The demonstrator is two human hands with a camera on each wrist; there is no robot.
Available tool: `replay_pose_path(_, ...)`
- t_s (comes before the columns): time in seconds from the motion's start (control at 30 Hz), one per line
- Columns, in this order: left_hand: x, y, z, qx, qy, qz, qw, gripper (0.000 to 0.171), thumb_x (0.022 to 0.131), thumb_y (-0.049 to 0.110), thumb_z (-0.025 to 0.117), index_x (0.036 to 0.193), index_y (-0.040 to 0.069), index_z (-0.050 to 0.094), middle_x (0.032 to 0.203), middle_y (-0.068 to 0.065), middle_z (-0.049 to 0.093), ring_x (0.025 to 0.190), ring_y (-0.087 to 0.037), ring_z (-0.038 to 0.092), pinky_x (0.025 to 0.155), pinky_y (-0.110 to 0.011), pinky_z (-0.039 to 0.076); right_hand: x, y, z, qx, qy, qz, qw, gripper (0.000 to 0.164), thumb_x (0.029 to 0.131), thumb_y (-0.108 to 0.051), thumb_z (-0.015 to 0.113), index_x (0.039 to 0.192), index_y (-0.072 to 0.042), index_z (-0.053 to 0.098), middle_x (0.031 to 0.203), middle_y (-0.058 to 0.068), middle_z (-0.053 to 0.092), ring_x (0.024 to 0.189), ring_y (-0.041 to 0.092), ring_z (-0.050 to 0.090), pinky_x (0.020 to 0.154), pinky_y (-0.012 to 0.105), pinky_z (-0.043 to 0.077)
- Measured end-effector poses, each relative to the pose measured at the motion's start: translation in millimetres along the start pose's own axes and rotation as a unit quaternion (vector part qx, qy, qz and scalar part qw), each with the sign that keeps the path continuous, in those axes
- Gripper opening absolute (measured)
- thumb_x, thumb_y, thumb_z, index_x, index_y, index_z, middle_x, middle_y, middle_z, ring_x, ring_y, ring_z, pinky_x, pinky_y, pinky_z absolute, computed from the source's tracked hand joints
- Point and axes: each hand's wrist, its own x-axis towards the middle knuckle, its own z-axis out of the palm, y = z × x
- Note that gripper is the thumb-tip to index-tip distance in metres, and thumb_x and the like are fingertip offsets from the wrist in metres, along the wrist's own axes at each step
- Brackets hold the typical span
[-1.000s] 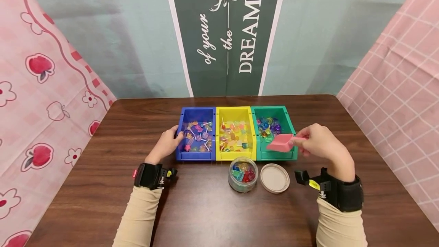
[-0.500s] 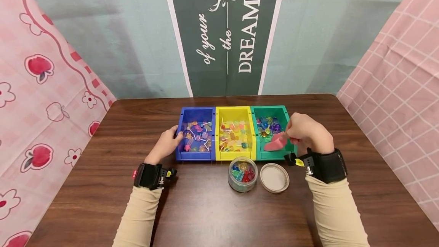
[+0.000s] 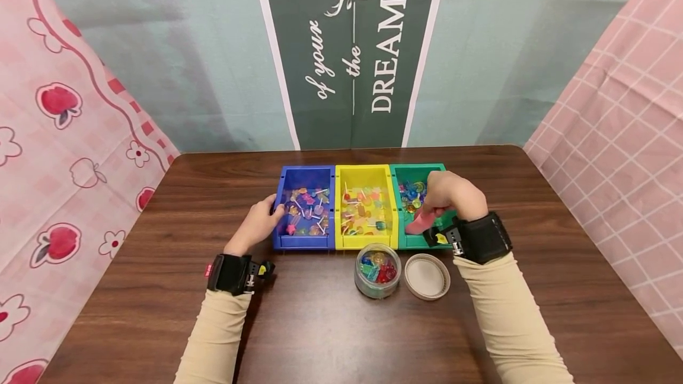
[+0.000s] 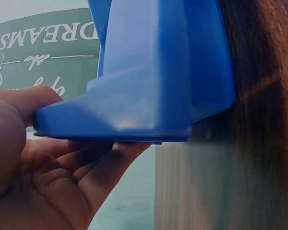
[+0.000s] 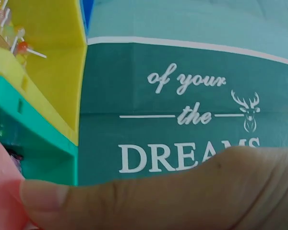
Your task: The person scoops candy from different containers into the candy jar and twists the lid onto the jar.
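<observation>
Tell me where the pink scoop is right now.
In the head view, the pink scoop is in the right hand, in or just above the near end of the green bin, rightmost of the three, beyond the round lid.

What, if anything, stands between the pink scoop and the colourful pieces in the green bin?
Nothing visible does. The pink scoop, held in the right grip, is inside the green bin, with no wall or object seen between it and the colourful pieces. The right grip hides part of the bin.
</observation>
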Motion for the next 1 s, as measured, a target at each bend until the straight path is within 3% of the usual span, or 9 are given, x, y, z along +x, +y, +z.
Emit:
replay_pose_path(0.3, -1.1, 2.2, -0.3, -0.002, -0.001, -0.006, 1.0000, 0.047, 0.097, 0.013, 0.043, 0.136, -0.014, 0.038, 0.114, -0.031, 0.061, 0.092, -0.031, 0.057, 0.088, -0.053, 0.050, 1.3, -11.6, 12.3, -0.024, 0.056, 0.046, 0.997, 0.017, 0.072, -0.012, 0.071, 0.064, -0.001, 0.061, 0.055, 0.001, 0.043, 0.052, 0.016, 0.040, 0.047, 0.027, 0.033)
replay_pose_path(0.53, 0.1, 1.1, 1.2, -0.001, 0.000, -0.009, 1.0000, 0.047, 0.097, 0.013, 0.043, 0.135, -0.014, 0.038, 0.112, -0.031, 0.061, 0.091, -0.031, 0.058, 0.087, -0.053, 0.051, 0.9, -13.6, 20.3, -0.007, 0.107, 0.086, 0.990, 0.020, 0.078, -0.017, 0.068, 0.068, -0.001, 0.061, 0.059, 0.005, 0.043, 0.059, 0.022, 0.044, 0.048, 0.030, 0.036)
replay_pose_path(0.7, 0.0, 0.9, 1.0, 0.000, 0.000, -0.011, 0.9999, 0.046, 0.097, 0.013, 0.043, 0.135, -0.014, 0.039, 0.110, -0.030, 0.062, 0.089, -0.030, 0.058, 0.085, -0.052, 0.051, 3.7, -10.2, 26.3, 0.017, 0.135, 0.102, 0.985, 0.024, 0.081, -0.020, 0.065, 0.076, 0.003, 0.064, 0.053, 0.006, 0.052, 0.056, 0.022, 0.050, 0.048, 0.030, 0.041)
replay_pose_path(1.0, 0.6, 0.8, 1.5, -0.002, 0.002, -0.007, 1.0000, 0.046, 0.097, 0.012, 0.043, 0.135, -0.014, 0.039, 0.114, -0.031, 0.061, 0.094, -0.031, 0.058, 0.088, -0.053, 0.050, -3.2, -0.1, 35.2, 0.032, 0.112, 0.103, 0.988, 0.024, 0.083, -0.020, 0.063, 0.074, 0.002, 0.064, 0.044, 0.004, 0.055, 0.048, 0.019, 0.053, 0.047, 0.030, 0.040)
